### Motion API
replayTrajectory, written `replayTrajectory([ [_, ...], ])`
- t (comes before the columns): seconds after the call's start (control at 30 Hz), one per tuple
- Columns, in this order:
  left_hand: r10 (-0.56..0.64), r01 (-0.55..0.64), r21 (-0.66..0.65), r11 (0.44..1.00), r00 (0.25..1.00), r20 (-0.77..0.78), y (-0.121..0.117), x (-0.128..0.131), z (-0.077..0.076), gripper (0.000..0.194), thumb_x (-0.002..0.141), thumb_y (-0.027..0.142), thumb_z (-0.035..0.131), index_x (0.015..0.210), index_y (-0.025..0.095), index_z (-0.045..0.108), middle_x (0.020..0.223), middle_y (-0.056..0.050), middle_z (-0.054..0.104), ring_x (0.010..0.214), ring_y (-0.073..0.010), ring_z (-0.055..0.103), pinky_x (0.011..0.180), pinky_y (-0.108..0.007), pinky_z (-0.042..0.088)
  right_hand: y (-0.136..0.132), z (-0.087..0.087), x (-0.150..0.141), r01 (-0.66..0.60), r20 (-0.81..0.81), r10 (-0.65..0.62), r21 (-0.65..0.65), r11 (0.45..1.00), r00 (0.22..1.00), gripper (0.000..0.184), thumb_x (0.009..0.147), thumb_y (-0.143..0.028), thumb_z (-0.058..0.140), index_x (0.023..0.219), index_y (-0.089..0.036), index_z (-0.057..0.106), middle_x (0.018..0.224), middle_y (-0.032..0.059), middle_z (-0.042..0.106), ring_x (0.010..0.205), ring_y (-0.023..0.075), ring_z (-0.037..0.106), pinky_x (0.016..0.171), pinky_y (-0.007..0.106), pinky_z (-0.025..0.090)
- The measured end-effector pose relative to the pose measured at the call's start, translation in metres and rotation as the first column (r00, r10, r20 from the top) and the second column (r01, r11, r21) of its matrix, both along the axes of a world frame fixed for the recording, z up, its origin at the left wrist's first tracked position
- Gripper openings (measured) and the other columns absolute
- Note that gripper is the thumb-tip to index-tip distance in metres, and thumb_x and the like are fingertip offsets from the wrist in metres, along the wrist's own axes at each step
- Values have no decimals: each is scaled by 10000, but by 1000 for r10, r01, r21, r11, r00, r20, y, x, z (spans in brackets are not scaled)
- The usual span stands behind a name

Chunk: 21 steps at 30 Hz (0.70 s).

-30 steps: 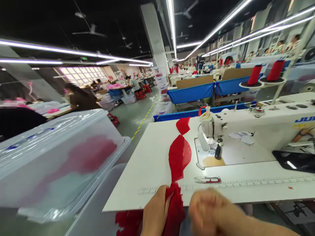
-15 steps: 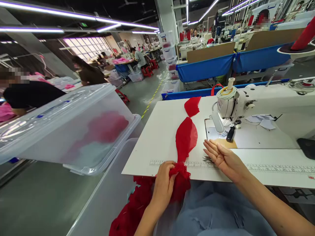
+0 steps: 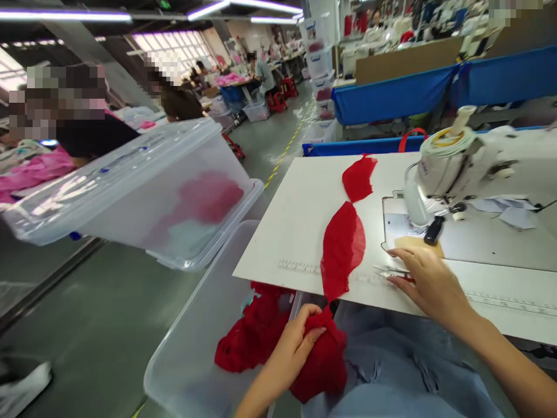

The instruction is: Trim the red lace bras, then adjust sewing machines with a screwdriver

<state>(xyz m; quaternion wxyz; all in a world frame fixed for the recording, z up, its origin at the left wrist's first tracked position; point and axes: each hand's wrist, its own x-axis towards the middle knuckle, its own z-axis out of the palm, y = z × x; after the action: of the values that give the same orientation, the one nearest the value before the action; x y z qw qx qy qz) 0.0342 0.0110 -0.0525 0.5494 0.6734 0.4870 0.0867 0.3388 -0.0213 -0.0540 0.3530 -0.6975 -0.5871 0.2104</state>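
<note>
My left hand [image 3: 300,339] is closed on a bunch of gathered red fabric [image 3: 324,363] just below the table's front edge. From that bunch a narrow strip leads up to sheer red fabric panels [image 3: 342,247] lying on the white tabletop, joined end to end. My right hand [image 3: 429,284] has its thumb and fingers curled around small thread snips [image 3: 394,271], whose metal blades point left. Part of the handle is hidden by the hand, and whether the snips are lifted off the table is unclear.
A white sewing machine [image 3: 487,162] stands right of the fabric, with a black-handled tool [image 3: 434,230] by its needle area. Left of the table, an open plastic bin [image 3: 174,360] holds more red fabric. A lidded clear tub [image 3: 130,197] sits beyond. Co-workers sit at far left.
My right hand has turned from open and palm-up to curled around the snips. My left hand has drawn the red bunch down off the table edge. The camera view has shifted.
</note>
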Motion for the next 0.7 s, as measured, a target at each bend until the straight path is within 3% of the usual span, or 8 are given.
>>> replayTrajectory([
  [0.07,-47,44,-74,996,998,-30,-7,-8,-1,296,920,411,497,1149,234,556,1091,-45,683,1011,-217,600,924,-329,433,-2,-12,10,-85,316,71,31,996,946,441,930,-574,444,992,-192,657,934,132,677,825,324,630,670,452,495],
  [0.2,-3,3,-129,992,1000,-2,-22,-17,-7,259,919,377,510,1100,219,607,1053,-30,713,968,-200,629,887,-292,457,-5,-17,10,-216,375,153,131,968,914,287,984,-422,438,911,-211,618,842,91,666,755,263,634,617,369,482],
  [0.27,58,-56,-109,992,998,15,-29,-19,-11,238,922,375,513,1050,213,631,1017,-22,718,936,-189,635,864,-275,468,-13,-10,-3,-253,261,199,196,947,945,186,975,-355,488,911,-229,609,890,89,657,778,235,646,613,331,503],
  [0.33,109,-106,-80,991,993,38,-35,-21,-15,225,922,362,521,1035,213,647,1004,-18,719,928,-181,635,861,-266,473,-23,-4,-24,-334,21,335,173,927,942,131,979,-318,491,953,-243,596,881,67,657,678,179,642,542,273,499],
  [0.43,142,-137,-56,989,987,80,-41,-23,-18,220,923,344,532,1047,216,661,1032,-24,717,942,-178,633,883,-271,476,-32,-5,-57,-569,-376,500,-92,817,780,236,1008,-382,427,1033,-236,612,711,2,655,533,145,591,498,244,483],
  [0.5,136,-132,-42,990,985,109,-43,-24,-19,223,931,338,529,1058,220,668,1052,-33,713,955,-181,630,895,-283,477,-31,-13,-74,-663,-548,461,-249,706,697,380,1003,-480,402,1088,-209,655,820,34,704,725,194,661,671,291,544],
  [0.57,120,-119,-17,993,985,124,-44,-25,-20,216,935,308,525,1065,221,675,1039,-41,708,940,-179,625,887,-291,479,-26,-25,-85,-700,-665,378,-311,643,644,495,979,-564,401,1132,-189,686,1002,73,722,935,258,665,836,359,542],
  [0.7,70,-77,65,995,991,110,-45,-27,-21,268,917,157,480,1076,220,686,900,-30,666,838,-152,595,789,-263,468,-17,-39,-95,-723,-794,236,-329,608,560,586,903,-653,488,1147,-171,716,1075,98,727,1045,314,645,941,428,513],
])
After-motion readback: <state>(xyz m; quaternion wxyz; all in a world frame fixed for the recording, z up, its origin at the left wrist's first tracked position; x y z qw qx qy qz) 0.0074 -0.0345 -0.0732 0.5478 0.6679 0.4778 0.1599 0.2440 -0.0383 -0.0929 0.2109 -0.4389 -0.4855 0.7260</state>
